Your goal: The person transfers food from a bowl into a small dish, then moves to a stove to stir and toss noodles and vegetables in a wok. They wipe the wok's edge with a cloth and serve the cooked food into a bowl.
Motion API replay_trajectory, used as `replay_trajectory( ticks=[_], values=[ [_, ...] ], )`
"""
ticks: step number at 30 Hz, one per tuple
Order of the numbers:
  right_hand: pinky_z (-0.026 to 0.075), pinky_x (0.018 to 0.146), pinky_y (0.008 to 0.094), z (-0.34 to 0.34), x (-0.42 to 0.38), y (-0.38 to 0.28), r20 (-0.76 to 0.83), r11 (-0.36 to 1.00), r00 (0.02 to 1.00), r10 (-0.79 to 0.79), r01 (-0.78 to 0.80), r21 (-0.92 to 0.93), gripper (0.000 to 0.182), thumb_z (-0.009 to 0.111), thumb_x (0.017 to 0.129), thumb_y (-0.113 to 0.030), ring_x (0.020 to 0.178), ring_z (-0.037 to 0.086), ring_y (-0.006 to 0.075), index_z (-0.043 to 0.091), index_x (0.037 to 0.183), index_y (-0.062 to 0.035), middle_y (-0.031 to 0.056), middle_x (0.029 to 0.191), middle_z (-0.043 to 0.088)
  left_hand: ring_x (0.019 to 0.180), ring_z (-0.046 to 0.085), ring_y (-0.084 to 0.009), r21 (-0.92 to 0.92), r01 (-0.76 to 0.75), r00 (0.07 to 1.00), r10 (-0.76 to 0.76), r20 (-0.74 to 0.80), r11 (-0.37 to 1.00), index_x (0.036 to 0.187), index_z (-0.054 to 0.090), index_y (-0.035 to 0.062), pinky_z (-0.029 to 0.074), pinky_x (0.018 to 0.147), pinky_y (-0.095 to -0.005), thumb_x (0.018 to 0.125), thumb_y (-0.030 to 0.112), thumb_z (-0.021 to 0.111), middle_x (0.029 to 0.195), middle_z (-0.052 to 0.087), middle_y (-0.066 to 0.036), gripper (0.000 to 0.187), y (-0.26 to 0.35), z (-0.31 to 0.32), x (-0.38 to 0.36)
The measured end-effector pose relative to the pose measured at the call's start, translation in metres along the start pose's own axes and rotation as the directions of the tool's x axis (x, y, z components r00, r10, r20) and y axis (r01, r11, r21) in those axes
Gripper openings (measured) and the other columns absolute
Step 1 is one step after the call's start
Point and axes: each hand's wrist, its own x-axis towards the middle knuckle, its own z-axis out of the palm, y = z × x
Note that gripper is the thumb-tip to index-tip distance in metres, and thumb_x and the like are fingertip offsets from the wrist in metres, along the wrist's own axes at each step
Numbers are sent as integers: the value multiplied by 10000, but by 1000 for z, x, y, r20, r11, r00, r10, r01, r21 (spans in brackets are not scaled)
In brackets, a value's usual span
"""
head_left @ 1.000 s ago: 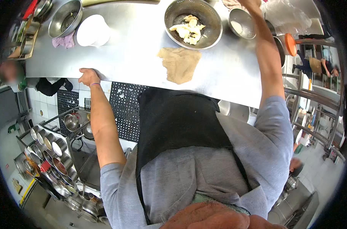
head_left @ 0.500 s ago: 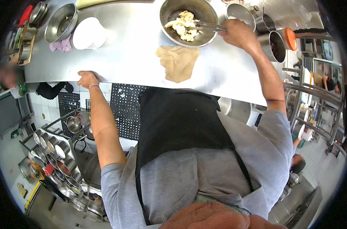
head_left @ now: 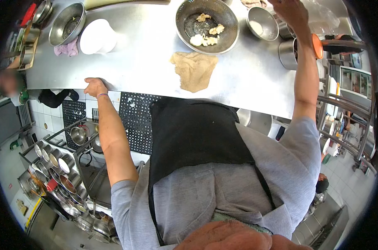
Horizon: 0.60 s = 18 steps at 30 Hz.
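My left hand (head_left: pixel 96 86) is at the front edge of the steel table (head_left: pixel 143 75), its fingers curled against it. At the top right, my right hand (head_left: pixel 289 11) is raised above pots and partly cut off by the frame; its fingers and anything in them are hidden. A large steel bowl (head_left: pixel 228 31) at the table's back holds a few pale yellow clumps (head_left: pixel 210 40). Right of it, a smaller steel bowl (head_left: pixel 270 26) has something whitish inside. A tan cloth (head_left: pixel 193 73) lies just in front of the large bowl.
A white tub (head_left: pixel 98 36), a steel bowl (head_left: pixel 67 25) and a purple cloth (head_left: pixel 67 48) are on the table's left. A pot (head_left: pixel 287 54) and an orange lid (head_left: pixel 317 46) are at right. A pan rack (head_left: pixel 83 166) stands below left; another person (head_left: pixel 14 83) is at far left.
My right hand has moved up and right, away from the large bowl; the tongs are out of sight. Fewer clumps are in that bowl. The small bowl shows more fully. My left hand stays put.
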Motion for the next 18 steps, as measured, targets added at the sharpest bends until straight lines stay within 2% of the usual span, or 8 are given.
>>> replay_trajectory(
  ticks=[3,5,6,9,15,16,17,18],
  values=[
    [552,645,453,44,41,14,-73,1000,997,6,-5,12,148,636,744,-210,692,694,329,754,793,-137,139,741,699,1062,612,-533,-9,17,1000,-17,-10,1000,1268,289,-192,499,948,-534,956,522,397,1140,574,-431,787,0,2,0],
    [558,647,440,69,68,12,34,974,975,221,-218,-59,174,614,745,-201,720,707,324,751,777,-98,152,745,706,1073,606,-534,-24,25,1000,-24,13,999,1274,284,-194,492,958,-533,958,518,397,1153,569,-430,786,1,-1,-2],
    [562,671,449,90,75,20,30,988,992,125,-122,-96,210,586,760,-188,750,712,342,744,788,-52,182,789,711,1079,603,-534,-34,29,999,-28,24,999,1276,282,-194,488,963,-533,959,515,397,1160,566,-430,786,2,-3,-3],
    [555,724,499,153,85,39,75,983,994,77,-63,-173,217,571,761,-155,797,708,382,743,800,-30,204,839,714,1096,595,-532,-31,21,999,-20,36,999,1284,272,-197,476,979,-537,962,503,395,1177,557,-431,780,6,-7,-10],
    [547,747,464,103,68,30,215,979,957,196,-176,-107,236,657,806,-234,868,697,361,733,916,-39,201,938,708,1118,603,-493,-6,52,996,-51,70,999,1382,204,-204,496,983,-495,952,524,414,1217,555,-409,871,10,-14,-14],
    [549,736,460,114,58,47,-120,998,992,-31,25,-52,237,662,794,-238,848,695,358,732,905,-41,189,923,710,1113,605,-494,-8,47,997,-47,66,999,1380,206,-203,498,979,-496,953,526,413,1212,557,-409,870,9,-13,-13],
    [551,724,456,99,42,38,-448,970,862,-237,232,-67,238,668,782,-242,828,693,354,730,893,-42,178,909,712,1108,608,-495,-12,43,997,-42,62,999,1378,209,-202,500,975,-497,953,527,412,1208,560,-409,868,8,-11,-11],
    [551,698,452,77,33,30,-228,989,963,-145,140,-35,229,672,769,-246,794,690,349,729,875,-51,164,876,711,1103,610,-496,-17,38,998,-37,58,999,1376,212,-201,501,972,-498,954,529,412,1203,563,-408,866,7,-10,-10]
  ],
)
